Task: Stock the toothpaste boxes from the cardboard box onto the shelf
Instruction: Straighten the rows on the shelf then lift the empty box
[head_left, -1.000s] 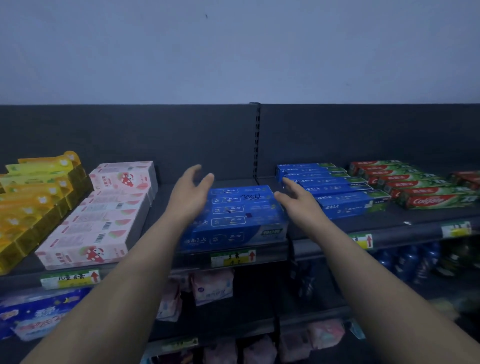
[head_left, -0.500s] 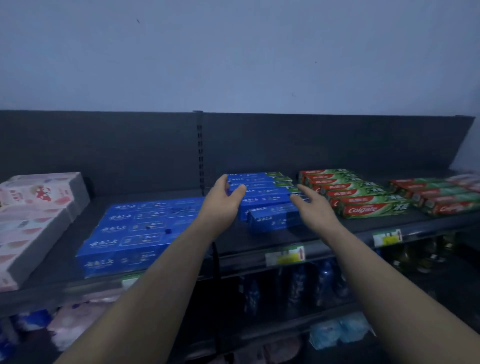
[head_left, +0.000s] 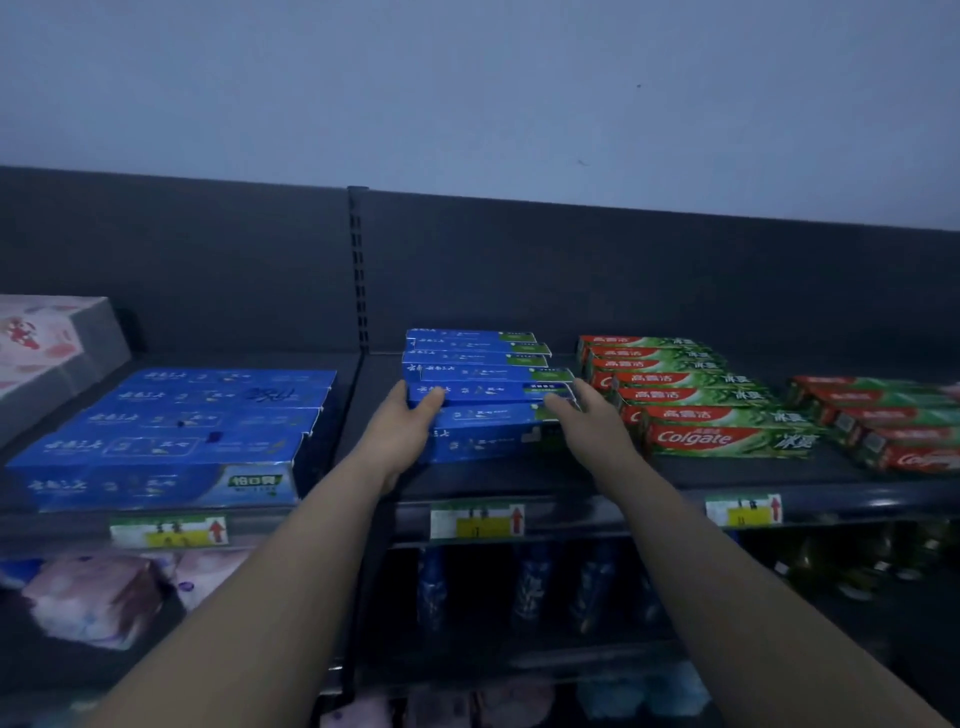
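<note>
**Stocking well along, one blue box in hand**

We have the shelf (head_left: 727, 475) largely filled. A blue block (head_left: 171, 436) of toothpaste lies at the left, Colgate rows (head_left: 727, 434) lie at the right, and a blue stack (head_left: 472, 358) sits between them, just right of the upright.

Our left hand (head_left: 402, 431) and right hand (head_left: 592, 431) meet at the front of that stack and take one blue box (head_left: 488, 393) by its two ends. The fingers (head_left: 432, 401) of the left hand curl onto its left end with the thumb above. The right hand clasps the other end in the same way. The box lies flat on the stack, slightly askew to the boxes under it.

We judge this box is being seated or squared. The cardboard box is out of view, so we cannot tell how many boxes are left to bring. There is bare shelf behind and in front of the stack.
</note>
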